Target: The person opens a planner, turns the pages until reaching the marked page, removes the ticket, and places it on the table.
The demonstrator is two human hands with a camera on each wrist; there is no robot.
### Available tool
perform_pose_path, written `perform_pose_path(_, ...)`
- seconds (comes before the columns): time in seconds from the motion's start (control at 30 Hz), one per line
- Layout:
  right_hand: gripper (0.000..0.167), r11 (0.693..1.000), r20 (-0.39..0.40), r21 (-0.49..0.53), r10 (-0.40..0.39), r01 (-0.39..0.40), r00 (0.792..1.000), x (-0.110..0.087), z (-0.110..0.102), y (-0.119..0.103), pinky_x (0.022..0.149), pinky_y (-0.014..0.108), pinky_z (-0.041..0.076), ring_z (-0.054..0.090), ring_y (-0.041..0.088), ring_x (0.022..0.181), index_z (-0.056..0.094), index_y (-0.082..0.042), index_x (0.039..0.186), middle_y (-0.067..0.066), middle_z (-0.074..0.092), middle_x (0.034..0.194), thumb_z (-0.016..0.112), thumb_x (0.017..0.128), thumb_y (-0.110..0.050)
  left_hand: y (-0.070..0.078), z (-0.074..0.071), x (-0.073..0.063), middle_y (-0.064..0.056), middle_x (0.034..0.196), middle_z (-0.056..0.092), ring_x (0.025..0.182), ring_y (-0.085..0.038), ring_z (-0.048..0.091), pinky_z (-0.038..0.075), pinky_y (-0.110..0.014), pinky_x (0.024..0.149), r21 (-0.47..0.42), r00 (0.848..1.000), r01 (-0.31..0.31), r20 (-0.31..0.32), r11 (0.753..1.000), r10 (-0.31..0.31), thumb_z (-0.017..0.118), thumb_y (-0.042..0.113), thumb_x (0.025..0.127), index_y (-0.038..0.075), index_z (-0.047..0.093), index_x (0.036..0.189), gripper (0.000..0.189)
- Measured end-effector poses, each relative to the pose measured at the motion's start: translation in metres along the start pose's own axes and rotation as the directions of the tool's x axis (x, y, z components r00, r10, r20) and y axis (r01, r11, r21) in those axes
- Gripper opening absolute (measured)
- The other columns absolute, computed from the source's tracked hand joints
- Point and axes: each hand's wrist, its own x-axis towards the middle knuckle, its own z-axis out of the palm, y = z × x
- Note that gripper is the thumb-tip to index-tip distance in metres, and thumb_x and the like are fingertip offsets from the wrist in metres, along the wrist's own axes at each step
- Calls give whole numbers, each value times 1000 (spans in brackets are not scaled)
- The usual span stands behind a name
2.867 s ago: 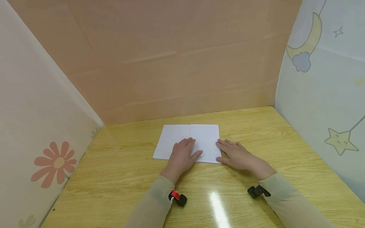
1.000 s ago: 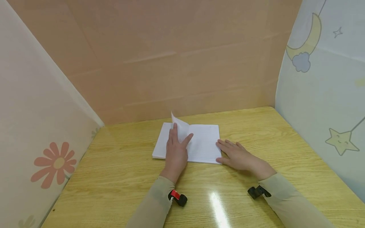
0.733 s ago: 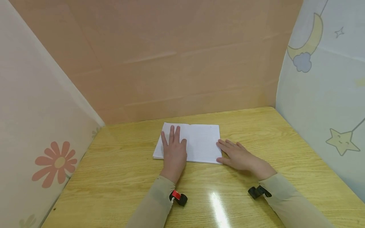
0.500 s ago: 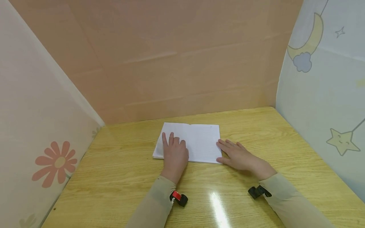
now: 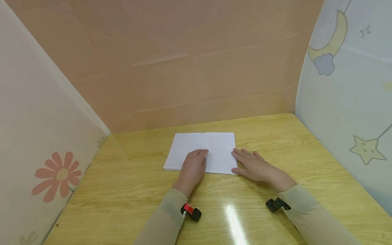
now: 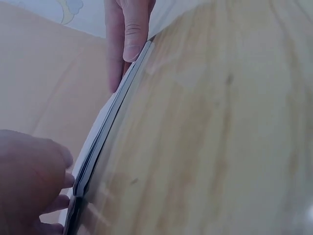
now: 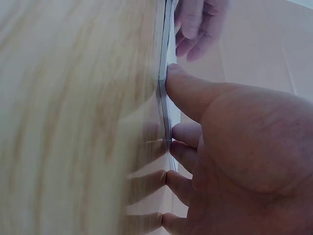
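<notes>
A glossy, wood-grained table [image 5: 122, 190] fills the lower half of the head view, walled in on three sides by hanging sheets. Nearest, two pale sleeves [image 5: 162, 217] reach in, with a left mount [image 5: 196, 215] and a right mount [image 5: 273, 205], both black, at the wrists; the left one has a red patch.

Past these, the left hand [image 5: 193, 166] is over the middle of the notebook [image 5: 222, 146], its fingers bent and bunched, the thumb close by; whether a leaf is pinched between them cannot be told. The right hand [image 5: 254, 166] has its fingers loosely straight, tips resting on the notebook's right edge and thumb by the near right corner, gripping nothing. The notebook lies open on the table, towards the far side, pages up.

Should the left fingers catch several thin leaves together, more than one could lift; a hard pull might crease or tear paper at the fold. With only a light touch on its right edge, the notebook could also slide or twist on the smooth table.

The pages carry fine printed rules; a faint mark high on the right page is too small to read. No brand shows on either mount. Farther off, the left sheet [image 5: 36, 112] bears a flower, the back sheet [image 5: 199, 85] is plain tan, and the right sheet [image 5: 343, 102] has a moon, cloud and stars, without legible lettering.
</notes>
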Motion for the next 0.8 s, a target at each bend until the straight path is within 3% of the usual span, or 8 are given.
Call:
perform_pose_path(0.1,83,1000,2,9,-8,8,1000,-1,-4,-4,121,82,18,32,57,157,44,1,167,25,41,172,63,110,-56,3,1,0,-16,151,66,143,-36,59,42,-58,122,-35,996,48,78,998,-45,67,30,113,7,66,150,43)
perform_pose_path(0.27,83,1000,8,-1,-8,8,1000,0,-2,-2,121,82,19,32,56,158,43,1,167,24,40,172,62,110,-56,9,3,0,-15,174,40,162,-41,33,19,-69,130,-86,975,129,193,988,-111,61,57,111,15,52,165,70)
perform_pose_path(0.53,83,1000,11,21,-6,6,1000,-2,-6,-7,122,82,16,30,56,159,42,0,168,24,39,173,62,110,-56,13,7,0,-11,178,35,166,-38,27,13,-73,129,-29,965,136,232,990,-126,55,69,108,20,45,170,80)
perform_pose_path(0.8,79,1000,18,12,-13,13,1000,-5,-15,-17,120,83,20,33,58,156,44,3,166,27,41,171,65,111,-49,15,7,-2,-12,178,35,166,-38,25,12,-73,129,12,957,129,261,992,-127,57,69,108,19,44,171,82)
